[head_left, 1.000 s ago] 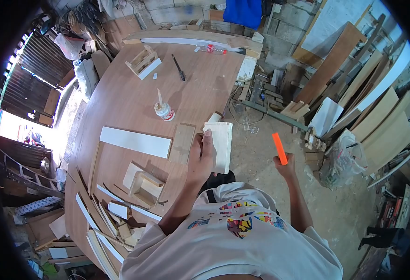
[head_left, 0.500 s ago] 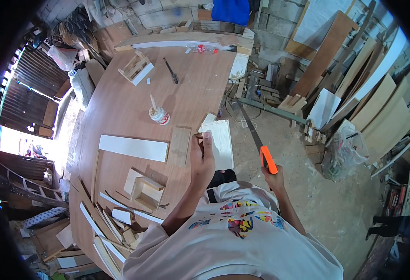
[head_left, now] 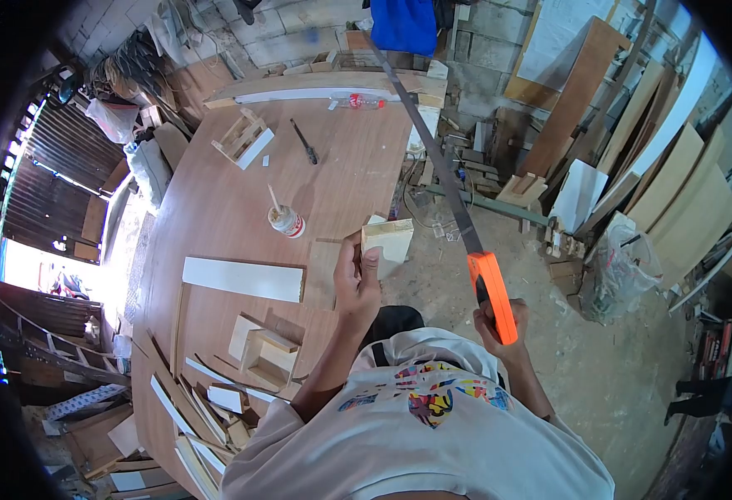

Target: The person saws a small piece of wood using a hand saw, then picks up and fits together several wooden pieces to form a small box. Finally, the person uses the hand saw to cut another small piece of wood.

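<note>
My left hand [head_left: 358, 279] grips a pale wooden board [head_left: 389, 246] at the table's right edge, thumb on its face and the other fingers behind. The board is tilted, so its upper edge shows. In my right hand [head_left: 499, 325] is a handsaw [head_left: 453, 196], held by its orange handle. Its long blade points up and away, apart from the board. Left of my left hand, a white board [head_left: 243, 279] lies on the table [head_left: 216, 200]. A small open wooden box [head_left: 270, 358] sits nearer to me.
An open jar [head_left: 287, 222] with a stick in it stands mid-table. Behind it are a screwdriver-like tool [head_left: 305, 142], a slatted wooden piece [head_left: 243, 139] and a plastic bottle [head_left: 358, 102]. Wood strips [head_left: 191, 408] pile at the near left. Planks [head_left: 570, 100] lean on the right wall.
The saw has risen, its blade now reaching far up toward the back wall. The board in my left hand has tipped, bringing its top edge into view.
</note>
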Tool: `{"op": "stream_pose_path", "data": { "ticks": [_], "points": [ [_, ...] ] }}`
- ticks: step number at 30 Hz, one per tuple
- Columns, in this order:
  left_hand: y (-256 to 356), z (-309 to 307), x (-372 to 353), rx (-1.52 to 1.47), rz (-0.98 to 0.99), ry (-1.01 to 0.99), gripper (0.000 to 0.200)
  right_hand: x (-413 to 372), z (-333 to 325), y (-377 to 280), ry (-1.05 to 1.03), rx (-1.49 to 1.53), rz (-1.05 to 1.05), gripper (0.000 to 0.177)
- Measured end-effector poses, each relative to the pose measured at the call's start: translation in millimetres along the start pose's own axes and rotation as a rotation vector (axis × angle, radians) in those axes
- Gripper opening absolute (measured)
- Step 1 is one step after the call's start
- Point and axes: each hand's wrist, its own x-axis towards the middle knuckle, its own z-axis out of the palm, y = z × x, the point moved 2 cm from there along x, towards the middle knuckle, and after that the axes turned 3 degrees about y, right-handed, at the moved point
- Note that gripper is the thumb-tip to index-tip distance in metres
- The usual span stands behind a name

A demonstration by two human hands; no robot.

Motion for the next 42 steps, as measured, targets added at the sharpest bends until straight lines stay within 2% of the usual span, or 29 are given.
{"op": "stream_pose_path", "data": {
  "ticks": [6,9,10,12,16,20,28,34,36,40,42],
  "points": [
    [6.6,-4.3,5.7,0.041,0.007,-0.002,0.036,10.5,-1.5,-34.4,-0.083,-0.096,-0.227,0.017],
    [-4.7,-10.5,9.3,0.099,-0.007,0.072,0.037,15.6,-1.9,-44.6,-0.160,-0.113,-0.303,0.019],
    [-4.0,-11.0,10.1,0.099,-0.008,0.070,0.037,14.6,-2.3,-42.3,-0.158,-0.113,-0.302,0.019],
    [-6.4,-11.8,11.2,-0.069,-0.365,0.119,0.039,12.8,-1.1,-38.2,-0.256,0.001,-0.321,0.013],
    [-6.6,-12.0,14.4,-0.004,-0.355,0.167,0.039,14.2,6.7,-49.4,-0.333,0.098,-0.302,0.024],
    [3.7,-13.2,15.1,0.063,-0.385,0.201,0.038,15.3,12.8,-52.9,-0.452,0.015,-0.334,0.032],
    [1.0,-11.3,11.5,0.006,-0.482,0.294,0.035,12.5,26.4,-52.7,-0.444,-0.068,-0.326,0.029],
    [-3.3,-6.8,13.2,-0.103,-0.257,0.369,0.036,15.0,27.6,-58.1,-0.458,-0.045,-0.299,0.027],
    [-1.2,-12.5,11.6,0.091,-0.212,0.266,0.038,15.5,28.6,-59.1,-0.461,-0.036,-0.279,0.027],
    [-1.5,-11.1,15.6,0.057,-0.099,0.255,0.039,17.6,31.4,-68.2,-0.457,-0.008,-0.224,0.025],
    [-9.7,-12.6,19.7,0.170,0.070,0.320,0.041,17.9,30.0,-71.3,-0.452,-0.016,-0.192,0.024]
  ]
}}
